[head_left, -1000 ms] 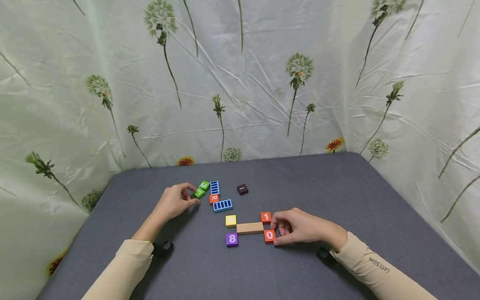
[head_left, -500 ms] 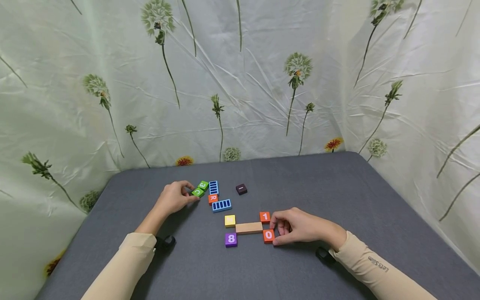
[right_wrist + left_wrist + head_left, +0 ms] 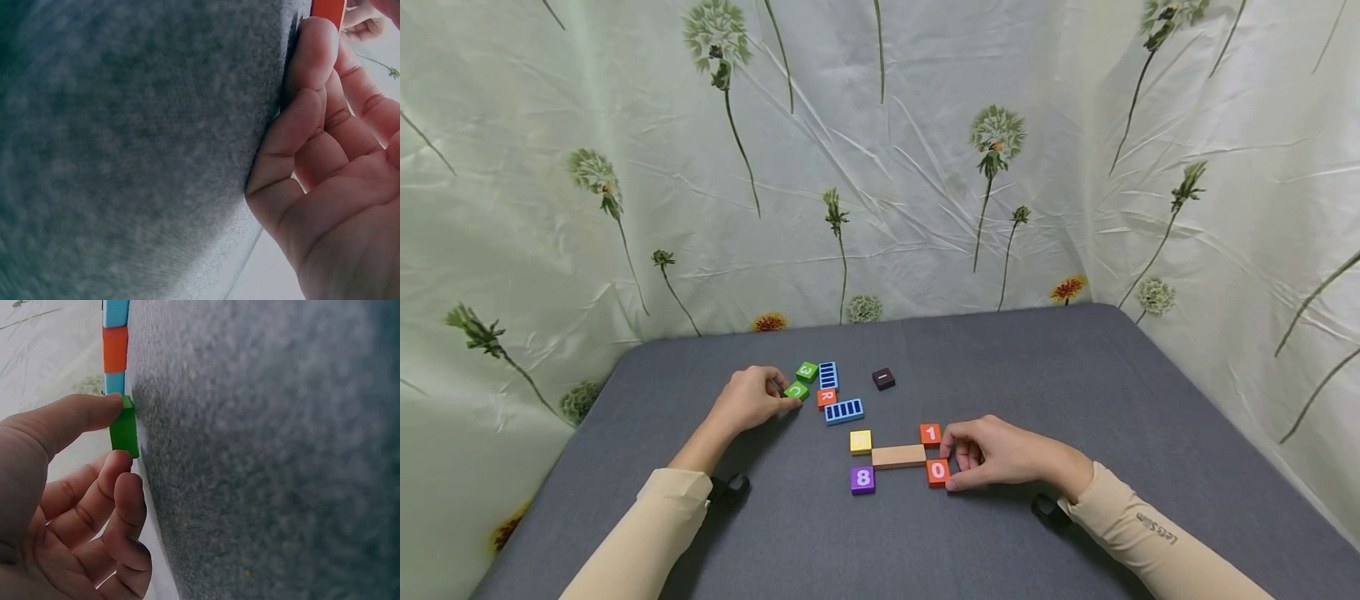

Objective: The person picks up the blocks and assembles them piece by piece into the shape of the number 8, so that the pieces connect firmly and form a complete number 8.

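My left hand (image 3: 752, 398) pinches a green letter C block (image 3: 796, 391) at the table's left; in the left wrist view, thumb and fingertips are at opposite ends of this green block (image 3: 124, 432). Just beyond it lies a green 3 block (image 3: 807, 372), with a small gap between them. My right hand (image 3: 996, 452) holds the orange 0 block (image 3: 937, 472) by its right corners, thumb at the near corner and index finger at the far one. An orange 1 block (image 3: 930, 433) is beside that index finger. In the right wrist view the other fingers (image 3: 312, 53) are curled low over the cloth.
A plain wooden bar (image 3: 898, 456) lies between the orange pair and a yellow block (image 3: 861, 442) and purple 8 block (image 3: 862, 479). Two blue slotted blocks (image 3: 845, 411) flank an orange R block (image 3: 826, 398). A dark block (image 3: 883, 378) sits farther back, before the floral curtain.
My left hand has drawn the green C block slightly toward me, opening a gap from the green 3 block. The right hand has stayed in place.
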`<action>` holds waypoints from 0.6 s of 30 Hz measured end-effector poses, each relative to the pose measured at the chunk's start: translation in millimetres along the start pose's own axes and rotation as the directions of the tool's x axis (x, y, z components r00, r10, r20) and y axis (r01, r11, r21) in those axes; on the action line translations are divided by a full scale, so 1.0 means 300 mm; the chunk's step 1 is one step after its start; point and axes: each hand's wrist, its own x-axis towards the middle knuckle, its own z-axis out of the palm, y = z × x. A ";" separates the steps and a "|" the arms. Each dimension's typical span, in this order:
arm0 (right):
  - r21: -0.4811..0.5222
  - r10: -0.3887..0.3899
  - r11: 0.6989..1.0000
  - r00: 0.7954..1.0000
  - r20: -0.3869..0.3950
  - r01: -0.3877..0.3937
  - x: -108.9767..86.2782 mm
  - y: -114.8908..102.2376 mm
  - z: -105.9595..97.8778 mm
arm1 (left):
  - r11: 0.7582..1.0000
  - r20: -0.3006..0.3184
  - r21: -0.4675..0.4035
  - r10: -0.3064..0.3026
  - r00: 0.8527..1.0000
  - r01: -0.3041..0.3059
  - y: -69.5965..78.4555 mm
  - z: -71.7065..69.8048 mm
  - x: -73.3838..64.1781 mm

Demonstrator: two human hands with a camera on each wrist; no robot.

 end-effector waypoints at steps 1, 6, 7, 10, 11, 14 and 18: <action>-0.001 -0.002 1.000 1.000 0.000 0.002 0.000 0.000 0.000 | 1.000 0.002 0.002 0.003 1.000 -0.003 0.003 -0.001 -0.005; -0.007 -0.007 1.000 1.000 -0.004 0.007 0.001 0.001 0.002 | 1.000 0.008 0.011 0.012 1.000 -0.012 0.016 0.001 -0.027; -0.008 -0.007 1.000 1.000 -0.005 0.007 0.001 0.001 0.002 | 1.000 0.008 0.010 0.009 1.000 -0.010 0.020 0.001 -0.031; -0.011 -0.006 1.000 1.000 -0.007 0.006 0.000 0.002 0.003 | 1.000 0.014 0.004 0.013 1.000 -0.013 0.034 0.003 -0.045; -0.011 -0.006 1.000 1.000 -0.008 0.006 0.000 0.001 0.003 | 1.000 0.016 0.001 0.012 1.000 -0.012 0.040 0.003 -0.051; -0.008 -0.006 1.000 1.000 -0.008 0.006 -0.001 0.000 0.004 | 1.000 0.020 -0.008 0.017 1.000 -0.016 0.059 0.004 -0.071; -0.005 -0.004 1.000 1.000 -0.008 0.004 -0.002 -0.002 0.002 | 0.999 0.006 -0.029 0.037 0.999 -0.037 0.091 0.004 -0.104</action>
